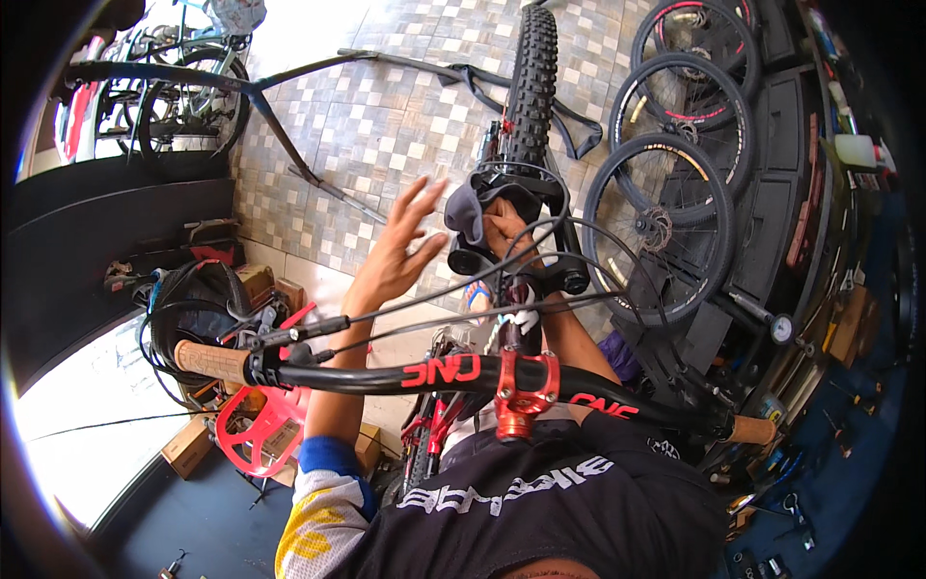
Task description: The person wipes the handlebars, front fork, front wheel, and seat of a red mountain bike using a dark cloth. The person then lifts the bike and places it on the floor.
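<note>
A bicycle stands in front of me, its black handlebar [439, 375] crossing below my hands and clamped by a red stem [527, 383]. My left hand [394, 253] is raised left of the fork, fingers spread, holding nothing. Behind the cables, my right hand [503, 230] has its fingers bent against a dark grey cloth [465, 210]. That cloth drapes around the upper part of the front fork, next to the black fork crown. Beyond it is the knobby front tyre [533, 87]. Cables partly hide my right fingers.
Several loose wheels [666, 227] lean against black drawers on the right. A dark repair-stand frame [256, 87] reaches across the tiled floor at the far left. A red plastic chair [253, 429], cardboard boxes [188, 446] and coiled tyres lie left. Tools [796, 511] hang at the lower right.
</note>
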`<state>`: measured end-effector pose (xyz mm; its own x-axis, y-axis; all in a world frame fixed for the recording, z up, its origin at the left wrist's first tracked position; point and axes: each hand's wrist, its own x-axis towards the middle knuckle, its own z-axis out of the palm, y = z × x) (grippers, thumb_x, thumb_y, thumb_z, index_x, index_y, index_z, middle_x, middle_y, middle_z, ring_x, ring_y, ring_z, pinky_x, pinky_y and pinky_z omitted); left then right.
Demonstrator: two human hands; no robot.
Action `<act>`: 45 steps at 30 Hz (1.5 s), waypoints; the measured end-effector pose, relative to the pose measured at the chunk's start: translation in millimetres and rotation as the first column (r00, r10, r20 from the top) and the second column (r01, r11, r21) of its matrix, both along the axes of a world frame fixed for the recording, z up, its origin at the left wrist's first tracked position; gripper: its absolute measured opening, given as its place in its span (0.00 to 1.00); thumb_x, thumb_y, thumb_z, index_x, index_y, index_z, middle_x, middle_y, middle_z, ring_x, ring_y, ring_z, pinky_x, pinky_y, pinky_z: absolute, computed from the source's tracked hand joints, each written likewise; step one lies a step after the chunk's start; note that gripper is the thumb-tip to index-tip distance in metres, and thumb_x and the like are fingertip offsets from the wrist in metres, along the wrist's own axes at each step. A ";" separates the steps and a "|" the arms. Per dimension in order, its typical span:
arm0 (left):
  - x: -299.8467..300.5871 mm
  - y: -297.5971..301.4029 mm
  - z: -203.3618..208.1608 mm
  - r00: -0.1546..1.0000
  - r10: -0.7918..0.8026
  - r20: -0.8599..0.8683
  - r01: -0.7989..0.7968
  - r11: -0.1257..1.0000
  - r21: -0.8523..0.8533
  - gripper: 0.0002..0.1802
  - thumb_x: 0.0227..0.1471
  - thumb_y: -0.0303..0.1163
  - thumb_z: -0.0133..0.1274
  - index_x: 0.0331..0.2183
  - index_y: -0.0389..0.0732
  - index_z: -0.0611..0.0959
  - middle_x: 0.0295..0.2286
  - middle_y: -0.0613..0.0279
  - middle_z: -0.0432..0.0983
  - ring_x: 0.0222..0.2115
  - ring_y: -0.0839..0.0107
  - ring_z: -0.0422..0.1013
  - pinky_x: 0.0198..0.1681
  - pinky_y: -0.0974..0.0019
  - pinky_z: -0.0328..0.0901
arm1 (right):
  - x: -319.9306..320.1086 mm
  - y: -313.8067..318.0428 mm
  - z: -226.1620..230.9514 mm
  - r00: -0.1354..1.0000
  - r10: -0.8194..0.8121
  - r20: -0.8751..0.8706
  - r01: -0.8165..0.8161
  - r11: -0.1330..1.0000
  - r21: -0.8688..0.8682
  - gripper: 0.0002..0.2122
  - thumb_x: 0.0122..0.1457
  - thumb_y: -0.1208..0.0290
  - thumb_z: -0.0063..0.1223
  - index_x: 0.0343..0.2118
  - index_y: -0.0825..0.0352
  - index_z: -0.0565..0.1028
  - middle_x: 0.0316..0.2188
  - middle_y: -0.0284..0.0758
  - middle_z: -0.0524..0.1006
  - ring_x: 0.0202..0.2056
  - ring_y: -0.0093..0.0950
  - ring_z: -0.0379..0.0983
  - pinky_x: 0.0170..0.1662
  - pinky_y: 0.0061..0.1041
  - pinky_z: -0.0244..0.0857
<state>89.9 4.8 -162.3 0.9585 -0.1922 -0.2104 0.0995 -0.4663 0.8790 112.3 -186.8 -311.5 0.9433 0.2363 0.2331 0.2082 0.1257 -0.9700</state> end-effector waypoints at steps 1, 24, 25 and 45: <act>14.9 -3.7 -5.6 0.986 -0.163 0.048 0.159 0.985 0.068 0.27 0.62 0.30 0.55 0.61 0.45 0.72 0.62 0.56 0.62 0.53 0.59 0.71 0.53 0.61 0.69 | -3.7 -15.2 1.9 0.997 0.067 -0.042 -0.068 0.997 -0.034 0.16 0.67 0.61 0.55 0.31 0.71 0.80 0.30 0.40 0.74 0.37 0.34 0.69 0.45 0.37 0.60; -46.8 32.8 -195.5 0.811 -0.424 -0.403 0.557 0.770 0.310 0.16 0.64 0.43 0.45 0.39 0.42 0.81 0.30 0.39 0.80 0.33 0.39 0.77 0.38 0.41 0.70 | -61.8 -23.9 -43.7 0.962 -0.146 -0.229 -0.070 0.682 -0.728 0.14 0.66 0.64 0.54 0.51 0.62 0.71 0.24 0.49 0.78 0.29 0.55 0.77 0.31 0.47 0.70; -39.2 35.2 -213.6 0.900 -0.346 -0.265 0.425 0.829 0.364 0.14 0.65 0.41 0.45 0.42 0.43 0.78 0.29 0.38 0.79 0.32 0.37 0.76 0.36 0.40 0.69 | -67.4 -18.6 -49.4 0.963 -0.161 -0.215 -0.059 0.654 -0.754 0.14 0.66 0.63 0.53 0.50 0.62 0.71 0.24 0.49 0.78 0.28 0.54 0.77 0.31 0.47 0.70; 24.5 5.9 -281.7 0.860 -0.433 -0.270 0.509 0.696 0.506 0.20 0.58 0.38 0.50 0.47 0.34 0.76 0.31 0.38 0.80 0.33 0.39 0.78 0.35 0.42 0.73 | -57.1 18.1 -66.7 0.806 -0.403 -0.434 0.186 0.868 -0.461 0.29 0.74 0.51 0.33 0.24 0.71 0.72 0.15 0.47 0.70 0.20 0.42 0.69 0.27 0.40 0.63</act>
<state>114.3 10.7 -444.0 0.7331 -0.4285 -0.5281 -0.1798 -0.8710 0.4572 55.2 -168.7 -378.1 0.9350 -0.1072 -0.3381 -0.3545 -0.2566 -0.8992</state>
